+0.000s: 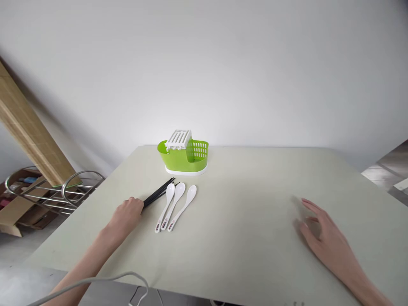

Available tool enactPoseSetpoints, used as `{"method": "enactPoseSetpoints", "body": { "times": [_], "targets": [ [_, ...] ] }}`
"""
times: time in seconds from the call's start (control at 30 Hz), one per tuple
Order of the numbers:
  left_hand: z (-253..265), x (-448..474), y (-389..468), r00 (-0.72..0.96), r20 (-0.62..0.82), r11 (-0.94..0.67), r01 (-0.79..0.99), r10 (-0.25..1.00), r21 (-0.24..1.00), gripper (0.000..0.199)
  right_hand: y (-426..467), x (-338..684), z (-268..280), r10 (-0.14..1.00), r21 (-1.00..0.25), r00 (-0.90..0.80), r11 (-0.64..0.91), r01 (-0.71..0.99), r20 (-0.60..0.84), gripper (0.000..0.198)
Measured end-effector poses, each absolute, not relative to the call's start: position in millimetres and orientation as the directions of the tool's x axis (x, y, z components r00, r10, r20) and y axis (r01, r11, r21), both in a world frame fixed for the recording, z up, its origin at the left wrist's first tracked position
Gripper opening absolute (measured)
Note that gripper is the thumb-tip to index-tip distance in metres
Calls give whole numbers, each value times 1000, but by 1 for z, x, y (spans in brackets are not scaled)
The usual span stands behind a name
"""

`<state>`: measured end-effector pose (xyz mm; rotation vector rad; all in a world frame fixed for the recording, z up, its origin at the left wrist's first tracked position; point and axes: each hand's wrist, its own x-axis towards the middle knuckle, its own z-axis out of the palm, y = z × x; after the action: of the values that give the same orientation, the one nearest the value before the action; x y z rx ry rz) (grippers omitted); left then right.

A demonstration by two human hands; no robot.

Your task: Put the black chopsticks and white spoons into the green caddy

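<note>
My left hand (126, 216) is closed around the near ends of several black chopsticks (158, 193), whose tips point away toward the back of the table. Just right of them lie three white spoons (174, 206), bowls facing the back and printed handle ends toward me. Behind the spoons stands a green and white utensil caddy (178, 160) with a slotted white top piece and a perforated side basket. Far to the right, my right hand (327, 238) hovers at the table with fingers apart and nothing in it.
The pale table (248, 238) reaches back to a white wall (255, 76). A cable (105, 278) crosses in front of my left forearm. Left of the table are a metal rack (63, 195), a cardboard box (19, 204) and a leaning brown panel (32, 131).
</note>
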<state>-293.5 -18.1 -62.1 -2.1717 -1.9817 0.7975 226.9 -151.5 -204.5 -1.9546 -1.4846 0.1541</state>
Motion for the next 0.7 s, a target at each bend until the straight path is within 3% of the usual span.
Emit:
{"method": "enactPoseSetpoints", "body": {
  "times": [0.33,0.6,0.7],
  "targets": [
    [-73,-313,-7,88,-177,-150,913,980,-378,36,-192,263,-217,850,-693,495,-247,677,181,50],
    [-61,-336,-19,-37,-174,-25,940,984,-339,36,-193,264,-216,869,-694,465,-229,683,171,47],
    [-53,-348,-25,-4,-135,-26,975,991,-220,31,-192,264,-216,867,-696,463,-217,685,186,44]
  ]
}}
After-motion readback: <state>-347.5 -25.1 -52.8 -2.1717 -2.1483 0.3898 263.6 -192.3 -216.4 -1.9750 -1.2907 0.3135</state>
